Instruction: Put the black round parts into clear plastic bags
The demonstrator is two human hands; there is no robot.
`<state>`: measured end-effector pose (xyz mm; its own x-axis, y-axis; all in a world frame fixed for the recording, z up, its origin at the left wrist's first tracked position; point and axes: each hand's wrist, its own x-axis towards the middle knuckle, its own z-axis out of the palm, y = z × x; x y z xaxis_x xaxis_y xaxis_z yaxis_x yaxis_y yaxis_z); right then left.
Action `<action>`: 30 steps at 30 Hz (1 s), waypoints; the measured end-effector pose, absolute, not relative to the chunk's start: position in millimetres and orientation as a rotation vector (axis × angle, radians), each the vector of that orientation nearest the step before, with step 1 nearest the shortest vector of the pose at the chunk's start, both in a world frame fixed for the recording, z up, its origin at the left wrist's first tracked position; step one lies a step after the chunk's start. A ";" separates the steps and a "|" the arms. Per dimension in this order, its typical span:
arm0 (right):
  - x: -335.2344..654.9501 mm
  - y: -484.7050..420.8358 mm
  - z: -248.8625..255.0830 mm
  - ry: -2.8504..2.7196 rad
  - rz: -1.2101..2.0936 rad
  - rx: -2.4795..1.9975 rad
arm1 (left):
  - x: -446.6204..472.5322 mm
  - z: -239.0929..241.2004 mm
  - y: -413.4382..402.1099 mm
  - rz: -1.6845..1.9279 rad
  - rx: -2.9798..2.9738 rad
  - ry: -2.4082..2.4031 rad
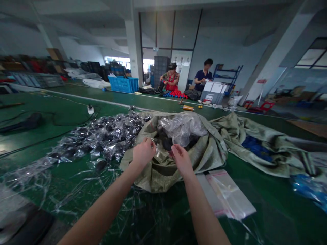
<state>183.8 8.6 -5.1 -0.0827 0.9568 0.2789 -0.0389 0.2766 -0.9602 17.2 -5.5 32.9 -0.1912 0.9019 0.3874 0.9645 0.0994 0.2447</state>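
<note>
My left hand (pixel 143 152) and my right hand (pixel 181 157) are both raised over the mouth of an open grey-green woven sack (pixel 163 166). Each hand pinches an edge of a small clear plastic bag (pixel 160 153) stretched between them. Inside the sack lie black parts (pixel 167 143) and a crumpled clear plastic liner (pixel 184 127). To the left of the sack spreads a heap of black parts in clear bags (pixel 102 136).
A stack of flat clear bags with red strips (pixel 224 194) lies right of my arms on the green table (pixel 268 211). A second sack with blue pieces (pixel 255 144) lies to the right. Loose plastic wrap (pixel 30 177) lies at left. Two people (pixel 187 80) work at the far end near a blue crate (pixel 122 84).
</note>
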 end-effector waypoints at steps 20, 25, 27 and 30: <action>191.8 12.5 -14.3 -1.728 0.643 -1.240 | 48.8 22.0 19.3 -0.685 -2.193 -2.207; 193.7 14.9 -14.6 -1.751 0.482 -1.229 | 50.6 20.0 17.1 -0.837 -2.288 -2.211; 195.2 15.5 -15.6 -1.736 0.435 -1.271 | 51.1 19.7 16.9 -0.925 -2.314 -2.207; 197.6 15.6 -16.4 -1.711 0.433 -1.324 | 51.7 19.8 17.6 -1.015 -2.347 -2.217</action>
